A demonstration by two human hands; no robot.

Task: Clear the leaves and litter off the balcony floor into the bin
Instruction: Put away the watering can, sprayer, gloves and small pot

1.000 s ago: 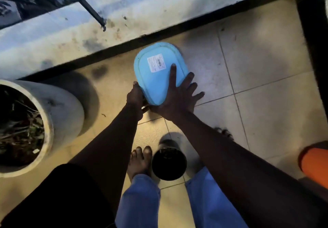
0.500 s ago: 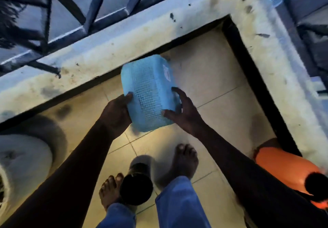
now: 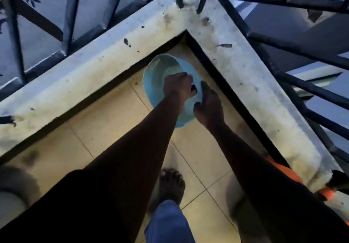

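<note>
A light blue plastic bin (image 3: 157,81) is held low over the tiled balcony floor (image 3: 105,129), in the corner where the two concrete ledges meet. Its open mouth faces up toward me and its inside looks bare. My left hand (image 3: 178,86) grips the bin's near rim from above, fingers curled over the edge. My right hand (image 3: 208,103) holds the bin's right side, fingers wrapped on its outer wall. No leaves or litter show on the visible tiles.
A stained concrete ledge (image 3: 94,72) with black metal railing (image 3: 71,12) bounds the floor at the back and right. A pale planter (image 3: 13,197) sits at the far left edge. An orange object (image 3: 283,171) lies by the right ledge. My bare foot (image 3: 172,186) stands on the tiles.
The bin turned from upside down, through its side, to mouth-up. Both hands carried it right into the balcony corner, and my view swung that way; the small dark pot has left view.
</note>
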